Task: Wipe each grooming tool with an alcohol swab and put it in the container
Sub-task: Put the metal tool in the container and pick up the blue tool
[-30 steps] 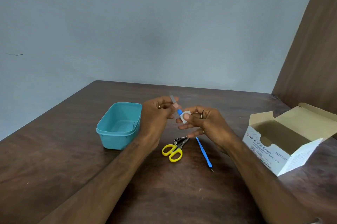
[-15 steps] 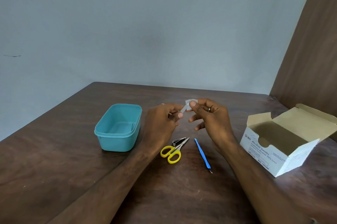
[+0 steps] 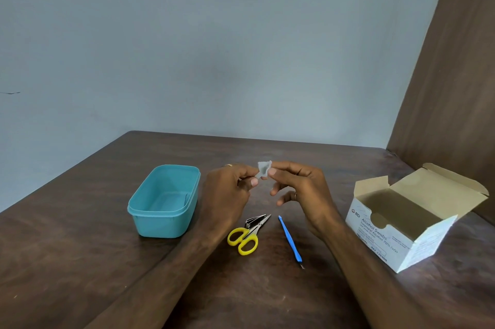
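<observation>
Above the middle of the table my left hand [image 3: 227,194] and my right hand [image 3: 302,189] meet. My right thumb and forefinger pinch a small white alcohol swab [image 3: 264,167], folded round the end of a small grooming tool that my left fingertips pinch. That tool is almost wholly hidden by the swab and fingers. The teal container [image 3: 163,202] stands open to the left of my left hand. In front of my hands lie yellow-handled scissors [image 3: 246,237], a metal nail clipper [image 3: 254,221] touching them, and a thin blue-handled tool [image 3: 290,241].
An open cardboard box of alcohol swabs [image 3: 401,224] stands at the right, its flap raised. The dark wooden table [image 3: 80,248] meets a grey wall behind and a brown panel [image 3: 455,87] at the right.
The swab has slid up along the tool to its far end, and the tool's blue part and metal blade no longer show. Both hands stayed above the table's middle.
</observation>
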`<act>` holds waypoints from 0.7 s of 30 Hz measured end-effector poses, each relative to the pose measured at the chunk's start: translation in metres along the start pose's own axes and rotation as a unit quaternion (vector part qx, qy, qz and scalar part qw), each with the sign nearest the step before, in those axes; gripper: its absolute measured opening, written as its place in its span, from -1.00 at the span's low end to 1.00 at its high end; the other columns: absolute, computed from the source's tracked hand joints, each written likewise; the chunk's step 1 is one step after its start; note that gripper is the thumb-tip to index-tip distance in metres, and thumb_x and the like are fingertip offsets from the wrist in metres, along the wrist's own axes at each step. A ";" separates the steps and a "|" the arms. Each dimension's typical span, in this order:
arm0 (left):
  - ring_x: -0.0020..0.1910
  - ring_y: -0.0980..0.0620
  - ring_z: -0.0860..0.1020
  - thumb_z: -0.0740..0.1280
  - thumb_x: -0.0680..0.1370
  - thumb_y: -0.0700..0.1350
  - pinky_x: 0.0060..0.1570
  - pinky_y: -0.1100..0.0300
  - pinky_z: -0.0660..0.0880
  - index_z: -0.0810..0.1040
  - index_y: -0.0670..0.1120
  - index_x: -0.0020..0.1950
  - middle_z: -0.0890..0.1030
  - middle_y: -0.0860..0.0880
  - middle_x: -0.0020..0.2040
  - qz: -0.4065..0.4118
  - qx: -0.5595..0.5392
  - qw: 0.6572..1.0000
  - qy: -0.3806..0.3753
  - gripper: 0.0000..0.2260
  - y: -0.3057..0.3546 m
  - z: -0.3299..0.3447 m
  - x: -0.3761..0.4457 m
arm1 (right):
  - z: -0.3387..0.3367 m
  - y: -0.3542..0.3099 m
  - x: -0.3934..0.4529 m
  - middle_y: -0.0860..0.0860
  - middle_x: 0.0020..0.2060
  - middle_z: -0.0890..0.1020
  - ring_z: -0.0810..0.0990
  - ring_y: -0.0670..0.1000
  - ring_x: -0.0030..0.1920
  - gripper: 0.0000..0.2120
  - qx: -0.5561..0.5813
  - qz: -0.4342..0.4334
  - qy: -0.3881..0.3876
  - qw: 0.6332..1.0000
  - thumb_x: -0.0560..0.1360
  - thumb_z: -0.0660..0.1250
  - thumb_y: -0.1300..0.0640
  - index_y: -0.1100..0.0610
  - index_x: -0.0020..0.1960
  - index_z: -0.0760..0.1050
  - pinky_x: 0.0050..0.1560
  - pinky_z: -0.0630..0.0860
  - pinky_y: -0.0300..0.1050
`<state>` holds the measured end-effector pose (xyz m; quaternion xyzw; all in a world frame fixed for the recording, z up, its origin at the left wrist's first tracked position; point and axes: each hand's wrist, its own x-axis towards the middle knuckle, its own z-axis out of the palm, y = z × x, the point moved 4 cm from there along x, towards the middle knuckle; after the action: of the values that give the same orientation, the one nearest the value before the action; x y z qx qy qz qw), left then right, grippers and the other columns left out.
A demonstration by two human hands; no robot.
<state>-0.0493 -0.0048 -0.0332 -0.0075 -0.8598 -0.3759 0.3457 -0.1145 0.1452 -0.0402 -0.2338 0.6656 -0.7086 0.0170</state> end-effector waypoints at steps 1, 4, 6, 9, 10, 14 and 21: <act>-0.21 0.16 0.58 0.42 0.52 -0.19 -0.13 0.19 0.53 0.70 -0.03 0.06 0.69 0.03 -0.13 0.005 0.002 1.000 -0.002 -0.85 0.000 0.000 0.000 | 0.000 0.000 0.000 0.07 -0.13 0.74 0.57 0.08 -0.29 -0.89 -0.001 -0.002 0.001 1.000 0.51 0.42 0.23 0.15 -0.02 0.72 -0.37 0.52 -0.06; -0.20 0.11 0.60 0.43 0.51 -0.21 -0.13 0.10 0.59 0.70 -0.05 0.08 0.68 0.02 -0.14 0.026 0.019 0.999 -0.006 -0.83 0.002 0.001 0.000 | -0.001 0.001 0.001 0.06 -0.12 0.74 0.56 0.08 -0.33 -0.90 -0.018 -0.012 0.009 1.000 0.50 0.45 0.18 0.18 -0.03 0.72 -0.38 0.51 -0.08; -0.21 0.12 0.57 0.43 0.51 -0.22 -0.15 0.12 0.57 0.70 -0.06 0.09 0.68 0.02 -0.15 0.037 0.040 0.998 -0.008 -0.82 0.002 0.002 0.000 | -0.002 0.000 0.001 0.06 -0.14 0.74 0.57 0.06 -0.34 -0.90 -0.045 -0.026 0.012 0.999 0.50 0.45 0.17 0.15 -0.03 0.72 -0.37 0.51 -0.07; -0.20 0.10 0.56 0.42 0.52 -0.24 -0.15 0.14 0.56 0.69 -0.07 0.11 0.69 -0.02 -0.13 0.043 0.061 0.997 -0.014 -0.80 0.002 0.003 0.000 | -0.002 -0.001 0.000 0.05 -0.18 0.74 0.58 0.01 -0.37 -0.91 -0.083 -0.050 0.015 0.995 0.51 0.45 0.16 0.13 -0.03 0.73 -0.35 0.53 -0.07; -0.19 0.09 0.57 0.42 0.52 -0.24 -0.14 0.12 0.57 0.69 -0.07 0.12 0.69 -0.03 -0.12 0.043 0.058 0.997 -0.014 -0.80 0.003 0.003 0.000 | -0.002 -0.001 0.000 0.05 -0.17 0.74 0.58 0.01 -0.37 -0.90 -0.078 -0.054 0.019 0.995 0.51 0.45 0.16 0.13 -0.03 0.72 -0.34 0.53 -0.07; -0.25 0.19 0.63 0.42 0.53 -0.19 -0.22 0.40 0.55 0.68 -0.04 0.13 0.69 0.06 -0.06 -0.009 -0.016 1.000 -0.016 -0.80 0.002 0.003 -0.001 | 0.002 0.000 -0.002 0.10 -0.14 0.73 0.56 0.01 -0.38 -0.90 0.000 -0.038 0.041 0.998 0.51 0.44 0.19 0.17 -0.03 0.72 -0.34 0.53 -0.04; -0.25 0.21 0.60 0.40 0.54 -0.17 -0.25 0.49 0.48 0.67 -0.05 0.16 0.70 0.03 -0.04 -0.012 -0.015 1.000 -0.024 -0.79 0.005 0.002 -0.002 | 0.002 0.002 -0.001 0.08 -0.18 0.73 0.58 0.03 -0.38 -0.91 -0.026 -0.039 0.061 0.997 0.51 0.44 0.18 0.15 -0.05 0.71 -0.37 0.56 -0.10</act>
<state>-0.0476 0.0010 -0.0323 -0.0113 -0.8624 -0.3923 0.3199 -0.1132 0.1435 -0.0421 -0.2166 0.6736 -0.7044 -0.0573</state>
